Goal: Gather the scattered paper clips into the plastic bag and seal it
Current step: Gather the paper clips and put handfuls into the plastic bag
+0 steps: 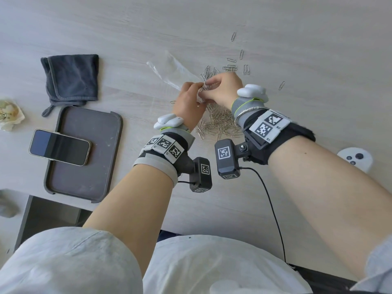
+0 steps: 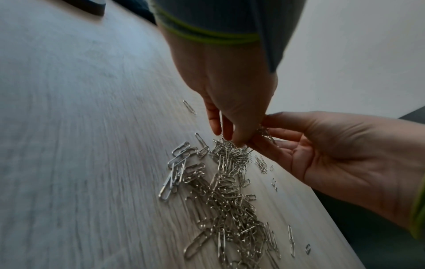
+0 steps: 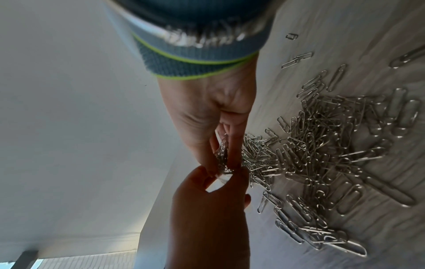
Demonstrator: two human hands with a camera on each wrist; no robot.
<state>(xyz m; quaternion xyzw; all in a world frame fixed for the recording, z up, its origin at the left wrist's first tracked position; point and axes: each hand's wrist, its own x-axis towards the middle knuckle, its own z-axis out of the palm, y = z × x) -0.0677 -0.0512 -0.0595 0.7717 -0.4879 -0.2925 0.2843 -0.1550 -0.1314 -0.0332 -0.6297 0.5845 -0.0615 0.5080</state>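
My right hand (image 1: 224, 90) pinches a bunch of silver wire paper clips (image 3: 222, 154) at the clear plastic bag (image 1: 169, 71) mouth, which my left hand (image 1: 189, 100) grips above the tabletop (image 1: 297, 187) pile; misalignment risks spilling clips.

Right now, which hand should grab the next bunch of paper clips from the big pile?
Probably the right hand. It already pinches a bunch of paper clips at the plastic bag, which the left hand holds. The pile lies just below the right wrist.
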